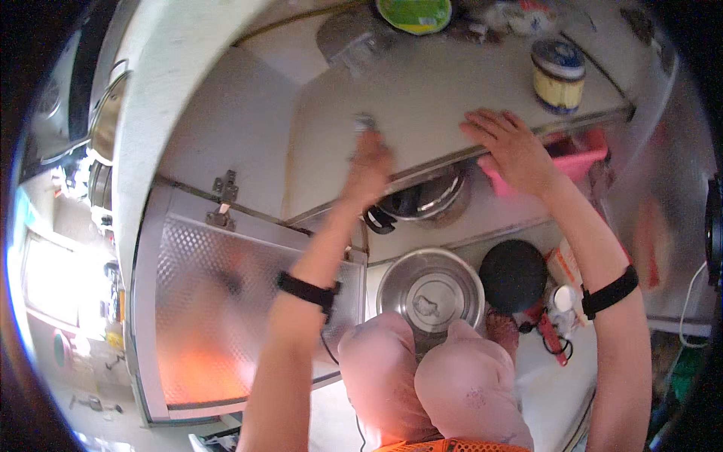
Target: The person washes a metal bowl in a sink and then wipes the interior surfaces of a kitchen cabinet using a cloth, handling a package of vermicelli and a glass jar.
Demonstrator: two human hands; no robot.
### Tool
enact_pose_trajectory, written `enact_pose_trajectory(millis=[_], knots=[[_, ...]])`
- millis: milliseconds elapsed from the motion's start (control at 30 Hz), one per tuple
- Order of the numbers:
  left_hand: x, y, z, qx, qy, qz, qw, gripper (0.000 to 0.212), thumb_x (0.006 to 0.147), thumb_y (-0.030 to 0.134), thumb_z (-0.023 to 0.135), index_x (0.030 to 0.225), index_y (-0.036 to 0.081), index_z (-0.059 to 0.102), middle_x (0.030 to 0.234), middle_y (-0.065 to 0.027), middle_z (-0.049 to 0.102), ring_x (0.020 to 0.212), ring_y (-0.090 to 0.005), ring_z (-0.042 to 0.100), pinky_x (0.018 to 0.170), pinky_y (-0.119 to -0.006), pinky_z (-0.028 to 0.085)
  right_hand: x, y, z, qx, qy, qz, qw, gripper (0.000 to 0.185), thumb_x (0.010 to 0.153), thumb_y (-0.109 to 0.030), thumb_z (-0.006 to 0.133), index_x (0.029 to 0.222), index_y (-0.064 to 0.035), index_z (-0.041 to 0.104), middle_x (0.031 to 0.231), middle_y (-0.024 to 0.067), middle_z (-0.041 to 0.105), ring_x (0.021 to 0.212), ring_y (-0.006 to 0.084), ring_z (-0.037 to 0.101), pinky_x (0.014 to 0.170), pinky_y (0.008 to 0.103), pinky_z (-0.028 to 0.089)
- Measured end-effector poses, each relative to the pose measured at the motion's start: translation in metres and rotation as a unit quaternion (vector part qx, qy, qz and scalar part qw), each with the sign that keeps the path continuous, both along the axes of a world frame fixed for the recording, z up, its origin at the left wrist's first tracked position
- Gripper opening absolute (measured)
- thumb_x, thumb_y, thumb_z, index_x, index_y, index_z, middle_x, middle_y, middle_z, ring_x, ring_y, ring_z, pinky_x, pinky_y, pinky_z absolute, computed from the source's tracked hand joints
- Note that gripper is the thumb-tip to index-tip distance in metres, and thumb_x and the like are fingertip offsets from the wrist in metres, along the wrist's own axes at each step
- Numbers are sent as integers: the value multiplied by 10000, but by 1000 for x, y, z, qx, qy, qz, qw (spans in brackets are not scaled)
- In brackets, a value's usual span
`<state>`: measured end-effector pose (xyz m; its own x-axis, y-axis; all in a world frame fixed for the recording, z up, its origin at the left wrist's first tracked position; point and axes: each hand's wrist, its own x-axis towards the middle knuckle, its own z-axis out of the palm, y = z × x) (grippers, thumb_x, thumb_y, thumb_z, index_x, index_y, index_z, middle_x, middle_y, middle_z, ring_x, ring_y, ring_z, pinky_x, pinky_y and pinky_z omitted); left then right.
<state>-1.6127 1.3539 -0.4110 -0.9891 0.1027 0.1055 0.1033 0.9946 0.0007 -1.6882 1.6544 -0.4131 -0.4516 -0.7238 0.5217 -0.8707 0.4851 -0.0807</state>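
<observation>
My left hand (371, 168), blurred, reaches over the pale cabinet shelf (418, 101). A small grey item (364, 122), perhaps a cloth, shows at its fingertips; the blur hides its exact shape. My right hand (513, 144) is palm down at the shelf's front edge, fingers extended and holding nothing. Beneath it, partly hidden, is a pink plastic basket (579, 155). On the shelf to its right stands a cream jar with a dark blue lid (558, 76). A stainless steel bowl (390, 288) lies before my knees with a crumpled grey thing (426, 305) inside.
A steel pot (452, 198) with a black handle sits on the lower level. Beside the bowl are a black round pan (513, 276) and a red handle (552, 339). The hinged cabinet door (254, 282) hangs open at left. A green lid-like item (415, 14) lies deep inside.
</observation>
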Motion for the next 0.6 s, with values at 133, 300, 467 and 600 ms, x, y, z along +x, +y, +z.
enact_pose_trajectory(millis=[133, 300, 467, 600], knots=[[8, -174, -9, -191, -95, 123, 969, 470, 916, 230, 357, 1313, -22, 379, 1410, -270, 268, 1319, -436, 217, 1084, -457, 233, 4, -4, 0, -2, 17, -36, 999, 560, 770, -186, 595, 1300, -116, 427, 1357, 77, 418, 1273, 246, 362, 1065, 429, 271], [-31, -217, -2, 189, -80, 303, 931, 506, 951, 305, 340, 1392, 60, 291, 1455, -171, 257, 1353, -316, 216, 1095, -374, 208, 6, -7, 0, -34, 31, -52, 998, 501, 778, -238, 614, 1246, -114, 485, 1302, 51, 479, 1232, 226, 409, 1047, 413, 289], [-125, -35, 15, 165, -73, -25, 983, 525, 922, 258, 360, 1360, -24, 296, 1444, -215, 253, 1348, -312, 234, 1093, -363, 228, 1, -8, 0, -58, -1, -52, 997, 535, 713, -208, 656, 1214, -94, 511, 1277, 68, 499, 1205, 247, 435, 1029, 420, 313], [-163, -1, 19, 99, -39, -205, 973, 511, 933, 239, 340, 1380, -3, 287, 1477, -157, 220, 1364, -287, 211, 1104, -349, 207, 2, -14, 2, -67, -31, -30, 997, 551, 680, -195, 672, 1197, -75, 525, 1263, 71, 507, 1199, 253, 441, 1019, 415, 327]])
